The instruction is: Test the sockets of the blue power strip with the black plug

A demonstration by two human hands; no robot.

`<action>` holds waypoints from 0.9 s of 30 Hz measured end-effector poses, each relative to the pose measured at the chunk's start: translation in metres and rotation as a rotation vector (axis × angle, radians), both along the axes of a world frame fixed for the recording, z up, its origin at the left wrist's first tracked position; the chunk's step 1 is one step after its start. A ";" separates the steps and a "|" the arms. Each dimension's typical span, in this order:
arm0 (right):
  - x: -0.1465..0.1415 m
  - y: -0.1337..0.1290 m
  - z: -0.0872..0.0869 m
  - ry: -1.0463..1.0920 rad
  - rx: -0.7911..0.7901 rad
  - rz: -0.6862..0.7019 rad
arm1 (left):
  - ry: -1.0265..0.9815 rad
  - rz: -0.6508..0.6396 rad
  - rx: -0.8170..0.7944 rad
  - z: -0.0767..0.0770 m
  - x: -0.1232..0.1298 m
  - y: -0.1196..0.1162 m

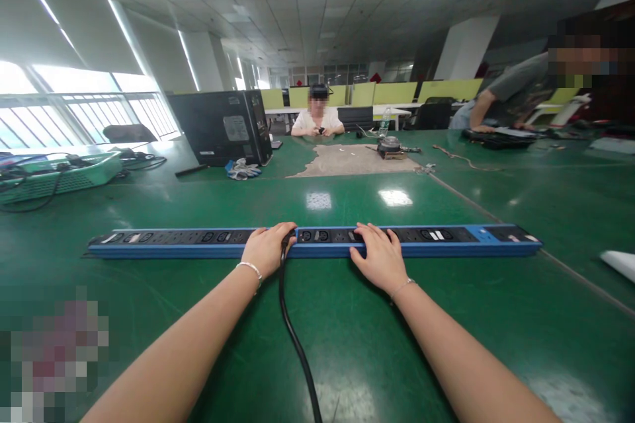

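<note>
Left fingers gripping black plug | right fingers open, touching blue power strip

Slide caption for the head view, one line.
Left hand grips a black cable's plug at a blue power strip; right hand rests on it.

Green basket, black computer case, crumpled glove

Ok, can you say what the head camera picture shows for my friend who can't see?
A person's left hand and right hand rest on a long blue-and-black power strip lying across a shiny green table, the left at the end of a black cable. Beyond are a black computer case, a green plastic basket and two people.
</note>
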State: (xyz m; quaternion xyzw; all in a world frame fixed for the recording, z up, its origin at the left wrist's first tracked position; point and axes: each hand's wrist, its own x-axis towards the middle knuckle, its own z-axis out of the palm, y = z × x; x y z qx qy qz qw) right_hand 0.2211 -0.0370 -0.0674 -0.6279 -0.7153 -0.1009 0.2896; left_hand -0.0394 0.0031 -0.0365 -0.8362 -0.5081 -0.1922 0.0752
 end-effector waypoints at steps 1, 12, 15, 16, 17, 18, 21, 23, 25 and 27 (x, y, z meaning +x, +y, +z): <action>0.000 0.000 -0.001 -0.007 -0.001 0.002 | 0.003 0.005 -0.001 0.000 0.000 0.000; -0.001 -0.001 -0.002 -0.033 -0.008 -0.002 | 0.043 0.003 0.060 -0.002 -0.001 0.001; -0.001 -0.001 -0.002 -0.040 -0.005 -0.003 | 0.041 0.002 0.064 -0.002 -0.001 -0.001; -0.001 -0.001 -0.002 -0.045 -0.003 -0.001 | 0.039 0.001 0.064 -0.002 -0.001 -0.001; -0.001 -0.001 -0.002 -0.049 -0.001 0.001 | 0.036 0.001 0.061 -0.001 -0.001 -0.001; -0.001 -0.001 -0.001 -0.052 0.001 0.003 | 0.031 0.004 0.058 -0.001 -0.001 -0.001; -0.001 -0.002 0.001 -0.048 -0.004 -0.003 | 0.006 0.006 0.030 -0.002 0.000 -0.001; -0.003 -0.002 0.002 -0.038 -0.016 -0.008 | -0.033 0.013 0.017 -0.004 0.002 -0.001; -0.004 -0.002 0.004 -0.027 -0.028 -0.015 | -0.082 0.033 0.023 -0.007 0.004 -0.002; -0.005 -0.001 0.005 -0.011 -0.037 -0.027 | -0.123 0.058 0.037 -0.011 0.006 -0.002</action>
